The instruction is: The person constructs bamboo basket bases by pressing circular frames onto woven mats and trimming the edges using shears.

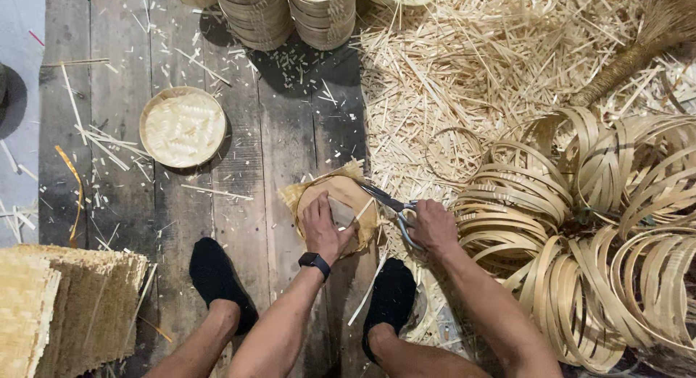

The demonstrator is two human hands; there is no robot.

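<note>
Two hands at work, centre of frame, on a wooden plank floor (239,160). Left hand (324,226) w/ a dark wristwatch (314,261) presses flat on a round woven bamboo piece (349,195), fingers spread a bit, palm down, pinning it rather than gripping it. Right hand (433,226) is closed round the handles of a pair of scissors (391,204); blades point up-left & meet the disc's right edge, where ragged woven ends stick out past the rim.

Step in hand, as I read it: trimming excess weave off the round piece's edge. Top-left edge looks untrimmed, fringe showing there. Next move prob. calls for the left hand to turn the disc a little while holding it flat, so the blades get a fresh bit of edge, & for keeping the left fingers clear of the cut line.

Around:
- a finished-looking round woven tray (182,126), upper left of centre, well apart from the hands
- stacks of round bamboo trays (290,12) along the top edge
- big heap of bamboo offcuts (464,66), upper right
- many bent bamboo hoops (616,218) piled at right, just beside the right hand
- stack of flat woven mats (65,305), lower left
- two feet in black socks (217,276) at the bottom, either side of the left forearm.
</note>
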